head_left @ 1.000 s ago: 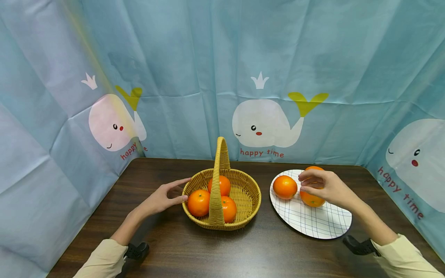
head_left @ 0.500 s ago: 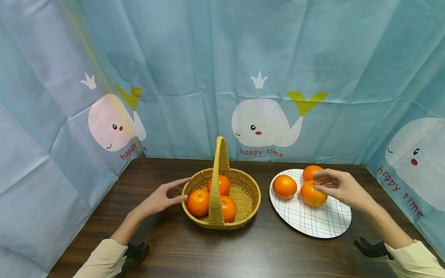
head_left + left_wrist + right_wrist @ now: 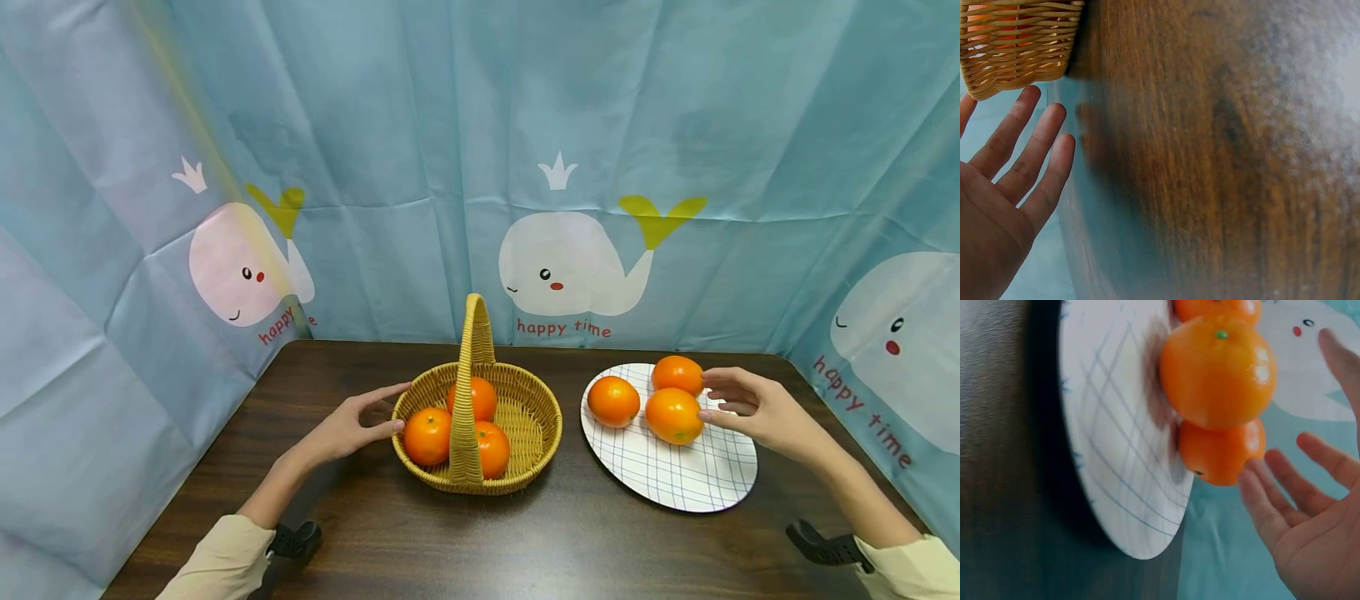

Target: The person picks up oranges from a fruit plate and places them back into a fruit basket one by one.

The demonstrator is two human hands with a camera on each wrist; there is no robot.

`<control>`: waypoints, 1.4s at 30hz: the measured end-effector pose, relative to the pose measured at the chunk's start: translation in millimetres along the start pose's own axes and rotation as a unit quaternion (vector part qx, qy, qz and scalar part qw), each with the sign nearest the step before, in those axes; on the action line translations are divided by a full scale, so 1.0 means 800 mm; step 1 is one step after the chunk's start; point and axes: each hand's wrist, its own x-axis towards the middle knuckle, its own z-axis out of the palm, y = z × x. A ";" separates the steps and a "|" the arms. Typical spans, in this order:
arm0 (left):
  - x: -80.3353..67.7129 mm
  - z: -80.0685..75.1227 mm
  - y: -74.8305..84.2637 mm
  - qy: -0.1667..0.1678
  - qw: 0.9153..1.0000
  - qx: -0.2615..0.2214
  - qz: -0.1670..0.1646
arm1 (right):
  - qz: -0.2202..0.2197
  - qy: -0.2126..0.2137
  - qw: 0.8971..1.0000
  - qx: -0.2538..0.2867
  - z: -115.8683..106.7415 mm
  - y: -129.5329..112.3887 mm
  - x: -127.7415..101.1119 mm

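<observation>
A yellow wicker basket (image 3: 534, 392) with a tall handle stands mid-table, holding three oranges (image 3: 427, 437) in its left half. My left hand (image 3: 348, 427) rests against the basket's left rim with thumb and index fingertip; in the left wrist view its other fingers extend beneath the wicker wall. On a white plate (image 3: 697, 487) with blue grid lines lie three more oranges: one left orange (image 3: 613, 402), one back orange (image 3: 677, 374) and one front orange (image 3: 673, 417). At the right of these last two is my right hand (image 3: 768, 412), fingers spread and holding nothing.
The dark wooden table (image 3: 510, 550) ends at the back against a pale blue curtain (image 3: 390, 167) printed with white whales. Curtain also hangs along both sides. The basket handle (image 3: 467, 400) arches up above the oranges.
My right hand has drawn back to the right, leaving the front orange on the plate and uncovering the back one. My left hand and the basket stay where they were.
</observation>
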 end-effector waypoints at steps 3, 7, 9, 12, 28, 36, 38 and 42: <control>-0.002 0.000 0.001 -0.001 1.000 0.000 0.000 | 0.020 -0.004 1.000 -0.013 0.004 0.002 -0.006; -0.003 0.000 0.001 0.000 1.000 0.003 0.004 | 0.047 -0.014 0.999 -0.023 0.013 0.000 -0.013; -0.002 0.000 0.001 0.001 1.000 0.003 0.005 | 0.057 -0.017 0.998 -0.027 0.018 -0.001 -0.015; -0.002 0.000 0.000 0.000 1.000 0.000 0.006 | 0.063 -0.019 0.997 -0.027 0.025 -0.002 -0.016; -0.002 0.000 0.000 -0.001 1.000 -0.002 0.003 | 0.045 -0.007 0.999 -0.028 0.051 0.000 -0.004; -0.002 0.000 -0.001 -0.002 1.000 0.000 -0.002 | 0.039 -0.011 0.999 -0.024 0.054 -0.005 -0.002; -0.001 0.000 -0.002 -0.001 1.000 -0.001 -0.003 | 0.034 -0.013 0.999 -0.022 0.052 -0.005 -0.002; -0.001 0.001 -0.002 -0.002 1.000 -0.003 -0.002 | 0.020 -0.014 0.999 -0.025 0.046 -0.005 -0.003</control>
